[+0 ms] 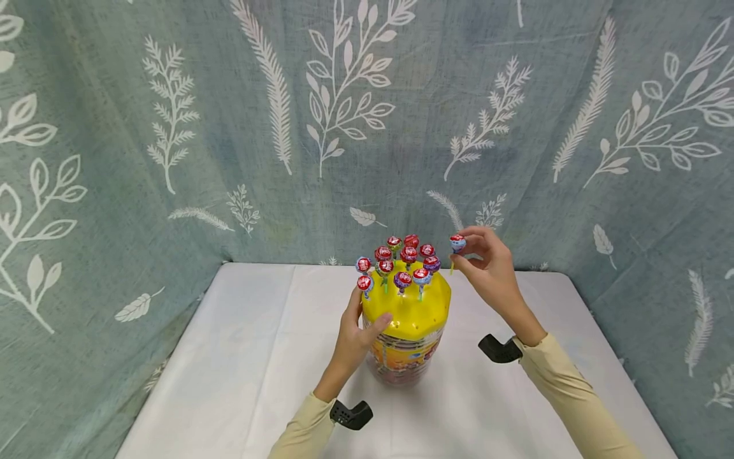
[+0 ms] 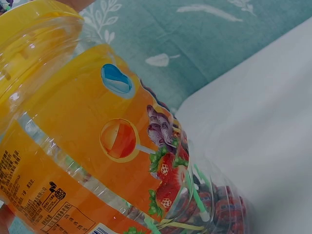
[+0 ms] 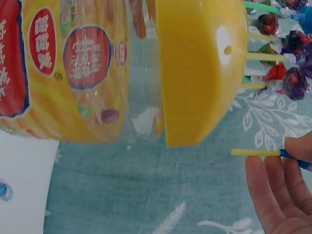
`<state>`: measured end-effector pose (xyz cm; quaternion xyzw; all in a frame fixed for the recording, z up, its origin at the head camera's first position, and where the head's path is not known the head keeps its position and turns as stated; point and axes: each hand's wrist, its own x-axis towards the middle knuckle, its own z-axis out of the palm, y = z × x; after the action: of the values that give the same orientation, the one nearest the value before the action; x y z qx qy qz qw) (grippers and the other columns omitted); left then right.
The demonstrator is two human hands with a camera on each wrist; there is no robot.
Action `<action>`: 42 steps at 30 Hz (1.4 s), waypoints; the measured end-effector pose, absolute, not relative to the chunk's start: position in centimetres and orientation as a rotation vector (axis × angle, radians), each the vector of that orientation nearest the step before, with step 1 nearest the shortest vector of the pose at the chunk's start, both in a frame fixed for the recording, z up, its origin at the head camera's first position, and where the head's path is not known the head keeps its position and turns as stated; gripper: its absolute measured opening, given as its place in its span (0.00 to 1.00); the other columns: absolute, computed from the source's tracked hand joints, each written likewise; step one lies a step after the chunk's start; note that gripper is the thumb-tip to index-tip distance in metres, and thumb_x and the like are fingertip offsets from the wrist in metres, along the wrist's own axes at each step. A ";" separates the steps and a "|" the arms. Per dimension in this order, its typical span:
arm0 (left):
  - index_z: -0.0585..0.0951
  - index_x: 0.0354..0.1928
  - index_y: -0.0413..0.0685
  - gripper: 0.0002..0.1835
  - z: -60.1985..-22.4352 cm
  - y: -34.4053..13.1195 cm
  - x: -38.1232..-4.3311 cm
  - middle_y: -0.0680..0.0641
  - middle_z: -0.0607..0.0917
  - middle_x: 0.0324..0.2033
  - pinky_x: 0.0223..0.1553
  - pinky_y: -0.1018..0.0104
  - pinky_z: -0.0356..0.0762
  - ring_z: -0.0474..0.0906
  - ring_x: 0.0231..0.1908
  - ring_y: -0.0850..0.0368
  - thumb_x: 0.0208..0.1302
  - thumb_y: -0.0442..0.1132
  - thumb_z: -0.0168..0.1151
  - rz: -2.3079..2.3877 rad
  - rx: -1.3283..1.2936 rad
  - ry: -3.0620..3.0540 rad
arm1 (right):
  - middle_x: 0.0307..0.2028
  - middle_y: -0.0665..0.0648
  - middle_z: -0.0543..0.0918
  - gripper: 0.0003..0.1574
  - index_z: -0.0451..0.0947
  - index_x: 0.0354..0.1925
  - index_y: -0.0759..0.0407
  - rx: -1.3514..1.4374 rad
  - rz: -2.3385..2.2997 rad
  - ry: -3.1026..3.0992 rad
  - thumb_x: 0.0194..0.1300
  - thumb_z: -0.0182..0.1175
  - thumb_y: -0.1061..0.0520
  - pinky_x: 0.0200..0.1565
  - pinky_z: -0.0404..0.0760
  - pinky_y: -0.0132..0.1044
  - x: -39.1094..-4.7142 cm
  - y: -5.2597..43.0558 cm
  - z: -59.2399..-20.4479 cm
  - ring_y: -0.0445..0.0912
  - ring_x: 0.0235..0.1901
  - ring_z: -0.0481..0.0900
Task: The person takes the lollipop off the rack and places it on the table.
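Note:
A clear plastic candy jar (image 1: 404,357) with an orange label stands on the table under a yellow domed lid (image 1: 418,315). Several wrapped lollipops (image 1: 409,255) stick upright out of holes in that lid. My left hand (image 1: 352,341) grips the lid's left side, thumb on top and the other fingers partly hidden behind. To the right of the lid, my right hand (image 1: 490,271) pinches a blue-wrapped lollipop (image 1: 457,243) with a red top. Its yellow stick (image 3: 256,152) points toward the jar's base side, apart from the lid. More lollipops (image 2: 226,209) lie inside the jar.
A white cloth covers the table (image 1: 275,357). Behind it hangs a grey-green curtain (image 1: 413,127) with white leaf prints. Bare holes show in the front of the lid. A small blue round thing (image 3: 5,191) lies on the cloth in the right wrist view.

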<state>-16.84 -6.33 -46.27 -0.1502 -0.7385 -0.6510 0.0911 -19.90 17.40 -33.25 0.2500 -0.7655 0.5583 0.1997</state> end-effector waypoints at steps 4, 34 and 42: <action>0.55 0.72 0.60 0.39 -46.4 -6.4 -16.9 0.53 0.67 0.65 0.65 0.41 0.49 0.59 0.65 0.53 0.61 0.47 0.60 -1.927 -0.443 -2.187 | 0.38 0.71 0.77 0.25 0.67 0.51 0.75 0.679 1.590 -2.142 0.54 0.60 0.78 0.31 0.82 0.33 -20.2 17.8 -33.5 0.55 0.32 0.77; 0.54 0.73 0.49 0.40 -43.2 -6.2 -15.2 0.47 0.65 0.66 0.65 0.42 0.49 0.58 0.66 0.49 0.61 0.45 0.60 -1.965 -0.408 -2.205 | 0.34 0.68 0.78 0.25 0.69 0.54 0.64 0.279 1.688 -2.425 0.59 0.64 0.67 0.31 0.83 0.43 -24.0 21.9 -42.8 0.51 0.29 0.80; 0.55 0.71 0.65 0.38 -46.9 -6.3 -16.8 0.56 0.67 0.64 0.66 0.42 0.47 0.59 0.65 0.55 0.61 0.50 0.61 -1.943 -0.435 -2.157 | 0.35 0.68 0.78 0.25 0.70 0.55 0.65 0.149 1.689 -2.461 0.59 0.63 0.67 0.29 0.82 0.36 -24.8 22.0 -46.1 0.50 0.30 0.81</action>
<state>-16.84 -6.29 -46.91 -0.1474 -0.7309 -0.6584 0.1032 -24.75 22.02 -46.11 0.0499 -0.8211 0.5635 0.0761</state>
